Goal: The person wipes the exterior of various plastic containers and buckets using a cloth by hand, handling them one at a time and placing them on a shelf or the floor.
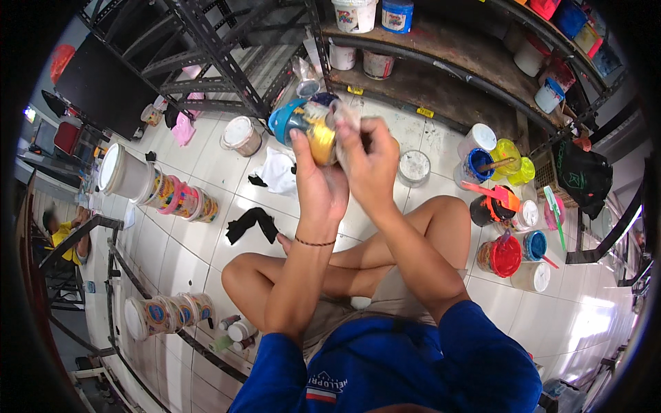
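Note:
Out in front of me, my left hand is closed around a small plastic tub tilted on its side. The tub has a blue end and a patch of yellow on its wall. My right hand bunches a pale rag against the tub's right side; part of the rag is blurred. Below my hands, a white cloth and a black cloth lie on the tiled floor. A round whitish lid or can is beyond my right forearm.
Open paint pots, among them a red pot and a blue pot, cluster by my right knee. Stacked buckets lie or lean at the left. Dark shelves with tubs span the far side. Another person sits far left.

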Available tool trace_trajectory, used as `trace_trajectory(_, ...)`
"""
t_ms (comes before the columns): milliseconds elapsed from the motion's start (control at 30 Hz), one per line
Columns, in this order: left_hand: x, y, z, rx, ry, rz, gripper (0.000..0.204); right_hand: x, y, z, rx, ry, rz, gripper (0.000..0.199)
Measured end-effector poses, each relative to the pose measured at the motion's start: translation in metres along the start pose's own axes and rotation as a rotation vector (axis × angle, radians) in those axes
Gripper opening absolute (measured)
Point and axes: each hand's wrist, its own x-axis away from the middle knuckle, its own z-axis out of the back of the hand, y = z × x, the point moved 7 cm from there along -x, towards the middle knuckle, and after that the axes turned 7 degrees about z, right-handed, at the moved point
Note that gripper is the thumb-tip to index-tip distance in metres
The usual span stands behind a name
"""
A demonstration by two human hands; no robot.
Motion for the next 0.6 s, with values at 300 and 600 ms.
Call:
trace_trajectory(300,0.000,0.010,0.008,0.157,-0.100,0.098,0.065,0.018,0.007,0.010,0.294,-0.134,0.493,0.020)
trace_trajectory(600,-0.006,0.019,0.006,0.232,-0.169,0.083,0.067,0.002,-0.018,-0.011,0.256,-0.060,0.452,0.013)
